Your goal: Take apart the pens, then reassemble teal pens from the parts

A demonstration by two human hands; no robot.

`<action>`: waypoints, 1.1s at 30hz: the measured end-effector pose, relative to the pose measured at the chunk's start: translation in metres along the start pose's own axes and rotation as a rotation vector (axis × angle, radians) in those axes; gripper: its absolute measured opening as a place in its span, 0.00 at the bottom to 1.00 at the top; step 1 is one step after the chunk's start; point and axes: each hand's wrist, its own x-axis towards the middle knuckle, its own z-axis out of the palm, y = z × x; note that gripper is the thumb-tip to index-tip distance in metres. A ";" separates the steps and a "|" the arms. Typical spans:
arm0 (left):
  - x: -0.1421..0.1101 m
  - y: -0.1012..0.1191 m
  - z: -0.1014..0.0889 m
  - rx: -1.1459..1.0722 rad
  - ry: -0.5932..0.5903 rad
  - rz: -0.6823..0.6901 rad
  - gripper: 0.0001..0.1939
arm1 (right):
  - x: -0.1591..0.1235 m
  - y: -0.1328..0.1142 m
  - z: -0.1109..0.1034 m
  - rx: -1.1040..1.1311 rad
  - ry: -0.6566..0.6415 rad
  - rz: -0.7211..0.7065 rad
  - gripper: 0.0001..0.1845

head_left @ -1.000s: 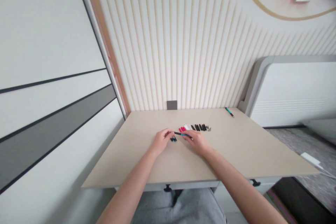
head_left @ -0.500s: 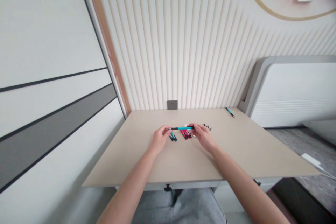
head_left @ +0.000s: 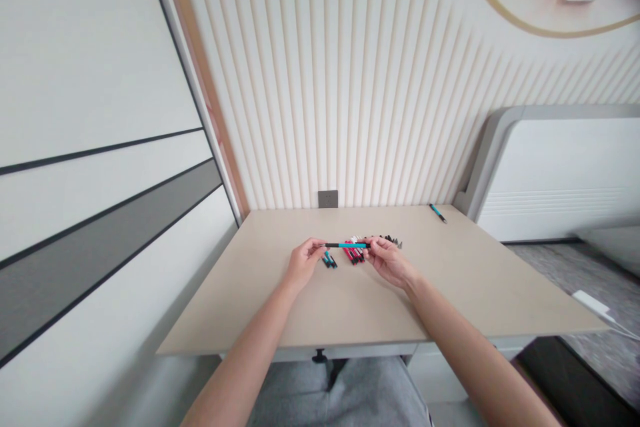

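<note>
A teal pen with black ends (head_left: 346, 245) is held level just above the beige table (head_left: 450, 293), one end in each hand. My left hand (head_left: 303, 261) pinches its left black end. My right hand (head_left: 389, 257) pinches its right end. Under the pen lie two short teal pieces (head_left: 329, 260), several red pieces (head_left: 353, 254), white ones, and black pieces (head_left: 389, 239) running right behind my right hand. My right hand hides part of that row.
Another teal pen (head_left: 437, 213) lies near the table's far right corner. A grey wall socket (head_left: 328, 199) sits at the table's back edge. A white and grey bed headboard (head_left: 550, 173) stands to the right. My grey-trousered lap (head_left: 345, 393) is below the front edge.
The pen went from lying low at the tabletop to being lifted and held level between both hands. My right hand moved right and up along it. Little has shifted in the last half second.
</note>
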 end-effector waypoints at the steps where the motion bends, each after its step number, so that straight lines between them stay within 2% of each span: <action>1: 0.000 0.000 0.000 0.004 0.002 0.000 0.15 | 0.000 0.000 0.000 -0.011 0.003 0.002 0.15; 7: 0.001 -0.005 -0.001 0.006 0.001 0.004 0.16 | 0.003 0.002 0.000 -0.014 0.035 -0.023 0.20; 11: 0.000 -0.007 -0.002 0.068 0.005 0.029 0.15 | 0.004 0.006 -0.003 -0.031 0.040 -0.040 0.18; 17: -0.003 0.000 0.000 0.153 -0.030 0.028 0.14 | 0.007 0.008 -0.004 -0.078 0.112 -0.051 0.21; 21: -0.003 0.002 0.000 0.182 -0.006 0.024 0.14 | 0.006 0.008 0.002 -0.128 0.114 -0.038 0.25; 28: -0.003 0.003 -0.002 0.200 -0.016 0.036 0.15 | 0.002 0.008 0.004 -0.483 0.126 -0.124 0.21; 33: -0.003 0.004 -0.002 0.222 -0.051 0.069 0.15 | 0.002 0.013 -0.002 -0.686 0.174 -0.037 0.30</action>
